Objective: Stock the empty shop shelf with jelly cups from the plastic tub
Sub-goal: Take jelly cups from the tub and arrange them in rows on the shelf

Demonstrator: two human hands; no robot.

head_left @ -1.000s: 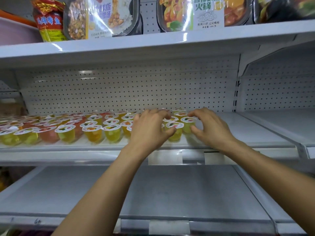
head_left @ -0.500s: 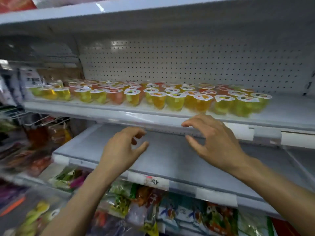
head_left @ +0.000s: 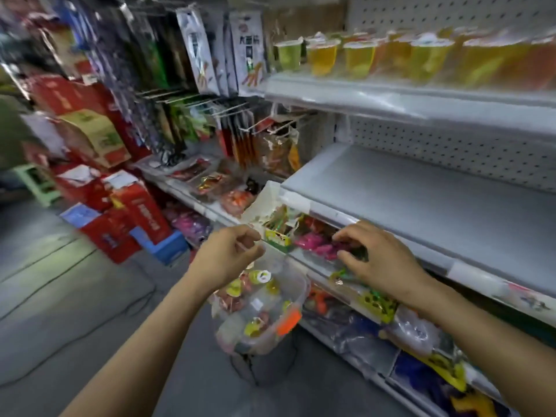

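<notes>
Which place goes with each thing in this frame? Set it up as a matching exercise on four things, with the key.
Things
1. row of jelly cups
2. plastic tub
3. red cartons
4. bare grey shelf

Places
A. standing on the floor at the left
B. on the top shelf, upper right
C. low in the aisle, just below the left hand
D. one level under the cups

Pairs: 1-B, 2-C, 3-A, 4-D
</notes>
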